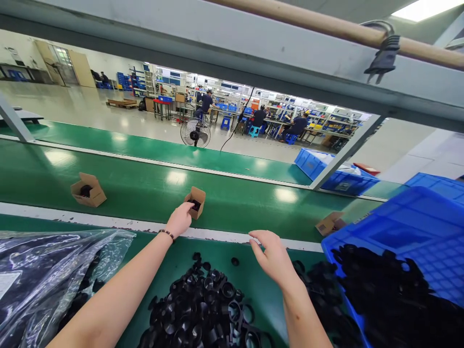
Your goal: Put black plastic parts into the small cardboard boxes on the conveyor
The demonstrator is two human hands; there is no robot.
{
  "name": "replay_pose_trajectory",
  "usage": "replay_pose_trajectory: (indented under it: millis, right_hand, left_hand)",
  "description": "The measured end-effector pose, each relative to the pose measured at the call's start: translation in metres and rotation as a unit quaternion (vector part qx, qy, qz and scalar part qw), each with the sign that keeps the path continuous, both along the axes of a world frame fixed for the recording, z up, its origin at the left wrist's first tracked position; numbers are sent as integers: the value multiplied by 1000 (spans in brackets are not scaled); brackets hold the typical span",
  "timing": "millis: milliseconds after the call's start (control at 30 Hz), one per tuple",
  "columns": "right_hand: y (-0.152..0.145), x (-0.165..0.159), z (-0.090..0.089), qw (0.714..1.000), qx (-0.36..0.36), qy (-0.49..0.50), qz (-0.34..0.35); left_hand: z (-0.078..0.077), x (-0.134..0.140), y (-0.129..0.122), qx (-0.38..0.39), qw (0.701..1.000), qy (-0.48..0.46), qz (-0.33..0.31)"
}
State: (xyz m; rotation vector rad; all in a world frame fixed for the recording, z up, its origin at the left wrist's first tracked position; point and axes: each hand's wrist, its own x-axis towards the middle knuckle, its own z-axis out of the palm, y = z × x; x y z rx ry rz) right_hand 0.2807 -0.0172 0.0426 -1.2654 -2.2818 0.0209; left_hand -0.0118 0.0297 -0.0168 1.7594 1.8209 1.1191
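Observation:
My left hand (180, 220), wearing a dark beaded bracelet, reaches to a small open cardboard box (197, 211) on the green conveyor belt. Its index finger stretches over the box's mouth, at the black part (195, 203) inside; the other fingers are partly hidden, and no object shows in its grasp. My right hand (270, 253) hovers over the near green surface with thumb and index finger apart and nothing between them. Below and between both hands lies a heap of small black plastic caps and rings (195, 304). One loose black cap (235, 261) sits apart from the heap.
Another open box (89, 191) with a black part stands left on the belt; a third box (329, 223) is at right. A blue crate (402, 208) of black parts tilts at right. A clear plastic bag (65, 270) lies left. A metal frame crosses above.

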Motion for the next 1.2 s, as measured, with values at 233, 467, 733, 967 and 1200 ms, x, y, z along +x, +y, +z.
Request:
replay_pose_trajectory:
  millis: [233, 467, 733, 967, 1200]
  right_hand:
    - [0, 3, 4, 1000, 14, -3, 3]
    - [-2, 3, 4, 1000, -21, -20, -9]
    - [-1, 0, -8, 987, -132, -93, -5]
    - [1, 0, -10, 984, -146, -104, -20]
    - [4, -8, -27, 961, -221, -167, -19]
  left_hand:
    - [5, -33, 7, 21, 994, -76, 74]
    - [-1, -34, -29, -63, 985, -150, 52]
    - [-4, 11, -69, -176, 954, -2, -242]
    - [-17, 34, -70, -141, 956, 96, -240]
    - [-18, 29, -68, -144, 947, 85, -274]
